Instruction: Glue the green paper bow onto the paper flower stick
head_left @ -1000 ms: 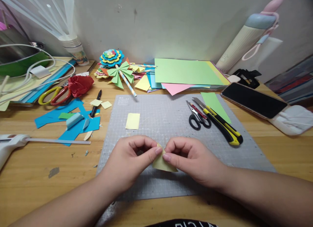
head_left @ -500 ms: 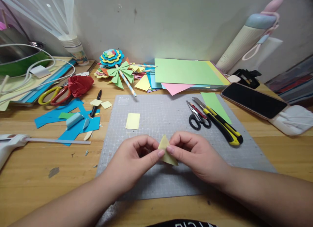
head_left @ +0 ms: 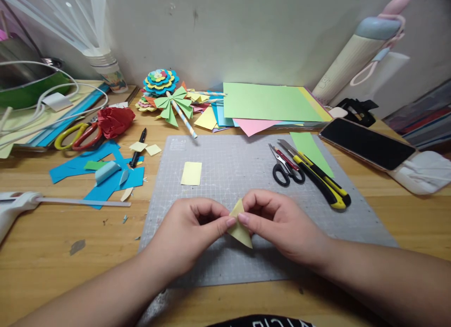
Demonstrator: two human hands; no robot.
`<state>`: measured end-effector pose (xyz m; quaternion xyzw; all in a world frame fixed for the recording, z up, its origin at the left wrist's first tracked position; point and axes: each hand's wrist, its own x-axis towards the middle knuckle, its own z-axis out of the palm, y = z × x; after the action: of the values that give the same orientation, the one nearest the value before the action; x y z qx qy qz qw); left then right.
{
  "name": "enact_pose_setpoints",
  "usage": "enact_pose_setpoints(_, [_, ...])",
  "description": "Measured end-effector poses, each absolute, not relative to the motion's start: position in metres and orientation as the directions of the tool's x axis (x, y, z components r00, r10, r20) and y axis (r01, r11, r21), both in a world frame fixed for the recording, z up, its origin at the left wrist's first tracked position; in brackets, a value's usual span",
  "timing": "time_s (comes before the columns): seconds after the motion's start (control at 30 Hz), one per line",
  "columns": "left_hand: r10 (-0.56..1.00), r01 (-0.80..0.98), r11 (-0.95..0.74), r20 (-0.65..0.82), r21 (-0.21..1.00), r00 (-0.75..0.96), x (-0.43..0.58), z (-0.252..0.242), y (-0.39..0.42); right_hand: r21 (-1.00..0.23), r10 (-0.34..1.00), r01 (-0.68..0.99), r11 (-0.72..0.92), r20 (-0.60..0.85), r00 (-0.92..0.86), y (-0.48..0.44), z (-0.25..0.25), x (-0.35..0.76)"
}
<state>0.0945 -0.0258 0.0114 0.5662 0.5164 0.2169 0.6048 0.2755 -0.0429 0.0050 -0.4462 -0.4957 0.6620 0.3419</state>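
Note:
Between my two hands, above the grey cutting mat, is a small piece of yellow paper, bent to a pointed shape. My left hand pinches its left edge between thumb and fingers. On the other side, my right hand grips it with thumb and index finger. Its lower corner points down toward the mat. Beyond my left hand a yellow paper rectangle lies flat. Small black-handled scissors, a red pencil and a yellow and black utility knife rest right of it.
Blue paper scraps, a black pen and a glue gun lie at the left. Paper flowers and green sheets sit along the wall. A phone is at the right.
The yellow paper has turned and tilted between my fingers, its lower corner now hanging further down. Both hands stay in nearly the same place.

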Motion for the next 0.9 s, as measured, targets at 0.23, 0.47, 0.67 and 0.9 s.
enact_pose_setpoints(0.23, [0.839,0.327,0.267,-0.386,0.907,0.385,0.094,0.0126,-0.0258,-0.962,0.896,-0.032,-0.273,-0.242,-0.373,-0.0422,0.0054,0.2755])
enact_pose_setpoints(0.47, [0.835,0.324,0.265,-0.384,0.908,0.393,0.0948,0.0129,-0.0259,-0.961,0.898,-0.037,-0.274,-0.242,-0.367,-0.043,0.0066,0.2753])
enact_pose_setpoints(0.67, [0.828,0.345,0.249,-0.384,0.905,0.409,0.094,0.011,-0.0258,-0.952,0.891,-0.026,-0.305,-0.275,-0.362,-0.042,0.0048,0.2757])
enact_pose_setpoints(0.9, [0.795,0.409,0.225,-0.409,0.884,0.448,0.0936,0.0145,-0.0263,-0.906,0.859,-0.119,-0.406,-0.334,-0.388,-0.0393,0.0009,0.2786])
